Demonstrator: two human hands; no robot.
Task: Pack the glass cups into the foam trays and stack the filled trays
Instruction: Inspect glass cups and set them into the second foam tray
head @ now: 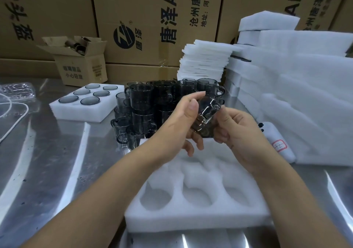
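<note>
Smoke-grey glass, held over the packing table: a person's left hand [183, 119] and right hand [240, 133] close together on one glass cup [205, 118], which is tilted on its side with the handle turned up toward the camera. The left thumb lies along the cup's upper wall with the fingers curled beneath it. The right hand's fingers curl against the opposite side, near the handle.

Directly below the grip, on the steel table [47, 171], lies an empty foam tray [191, 215] with its round wells open. Just behind the grip, a pile of cups [145, 104] of the same grey glass stands stacked in layers.

Well to the left of the grip and farther back sits a filled tray [63, 110], six glass rounds showing in its wells. Behind and to the right of the grip rise a stack of foam sheets [204, 62] and larger foam slabs [305, 95].

A small open cardboard box [82, 70] stands behind the filled tray, and printed cartons [152, 18] wall the back. A white cord [11, 125] lies far to the left.
</note>
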